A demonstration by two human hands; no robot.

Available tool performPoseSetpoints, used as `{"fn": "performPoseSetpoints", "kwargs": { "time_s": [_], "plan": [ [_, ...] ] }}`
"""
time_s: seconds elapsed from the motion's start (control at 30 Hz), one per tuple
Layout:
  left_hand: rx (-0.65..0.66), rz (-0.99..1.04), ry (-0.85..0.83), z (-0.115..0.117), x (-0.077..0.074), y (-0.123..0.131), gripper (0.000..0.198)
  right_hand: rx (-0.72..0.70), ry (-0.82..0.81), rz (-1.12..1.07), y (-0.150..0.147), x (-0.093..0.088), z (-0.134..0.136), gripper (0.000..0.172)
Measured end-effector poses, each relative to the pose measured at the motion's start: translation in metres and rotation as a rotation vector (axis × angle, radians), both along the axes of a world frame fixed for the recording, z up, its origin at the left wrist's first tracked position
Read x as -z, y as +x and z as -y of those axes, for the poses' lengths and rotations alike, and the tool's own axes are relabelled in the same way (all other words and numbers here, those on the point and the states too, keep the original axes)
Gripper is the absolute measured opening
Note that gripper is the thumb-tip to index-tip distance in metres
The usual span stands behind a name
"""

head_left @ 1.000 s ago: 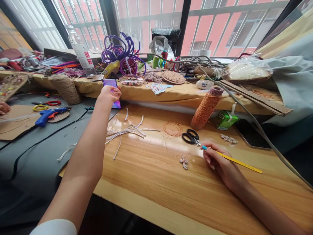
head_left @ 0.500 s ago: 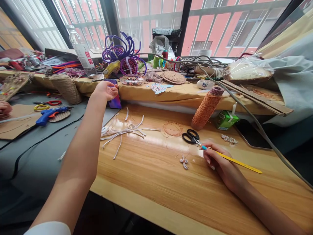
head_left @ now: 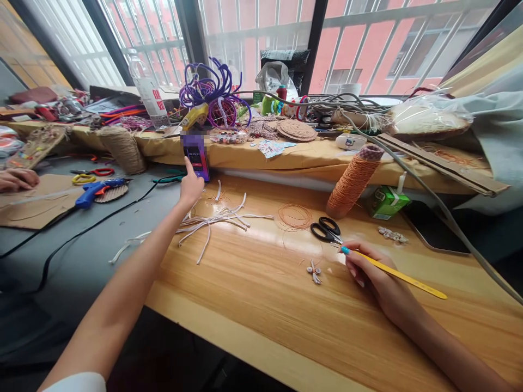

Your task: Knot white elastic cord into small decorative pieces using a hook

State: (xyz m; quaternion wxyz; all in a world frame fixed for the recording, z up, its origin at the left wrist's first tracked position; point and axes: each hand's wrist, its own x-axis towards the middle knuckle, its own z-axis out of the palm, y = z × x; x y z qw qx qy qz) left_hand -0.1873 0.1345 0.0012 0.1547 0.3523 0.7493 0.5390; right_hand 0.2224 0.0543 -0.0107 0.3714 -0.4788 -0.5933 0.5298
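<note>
My left hand [head_left: 192, 184] reaches to the propped-up phone [head_left: 203, 163], its index finger stretched out at the screen and its other fingers bent, holding nothing. The fingertip seems to touch the screen. Resting on the wooden table, my right hand [head_left: 373, 269] is closed round a slim yellow tool [head_left: 408, 279] whose exact kind I cannot make out; a turquoise spot shows at the fingertips. Black-handled scissors [head_left: 326, 230] lie just beyond that hand. To its left is a small knotted cord piece [head_left: 314, 271], and behind that a coil of thin orange cord [head_left: 294, 216].
White cords [head_left: 216, 220] lie left of centre. An orange thread spool [head_left: 354, 182], a green drink carton [head_left: 388, 201] and a dark tablet-like slab [head_left: 435, 228] stand or lie at right. A blue glue gun [head_left: 98, 191] and another person's hand [head_left: 18, 178] are at left.
My left hand has come down from the top of the phone and now points at its screen, which shows a timer. My right hand still holds the yellow tool. The view has shifted slightly.
</note>
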Motion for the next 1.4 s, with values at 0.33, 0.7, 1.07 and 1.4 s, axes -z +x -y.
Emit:
{"fn": "performPoseSetpoints", "kwargs": {
  "time_s": [0.33,0.7,1.07,1.4],
  "plan": [
    [-0.061,-0.364,-0.092,-0.01,-0.003,-0.006,0.069,-0.008,0.009,0.024,-0.001,-0.001,0.0,0.022],
    [0.093,-0.438,-0.164,0.007,-0.031,0.058,0.052,-0.019,0.023,0.018,-0.001,-0.001,0.001,0.023],
    [1.053,-1.086,-0.027,0.125,0.0,0.236,0.04,0.043,0.181,0.249,-0.003,0.005,0.003,0.031],
    [1.035,-1.006,0.044,0.122,0.016,0.23,0.028,-0.098,0.224,0.363,-0.007,-0.003,0.013,0.025]
  ]
}}
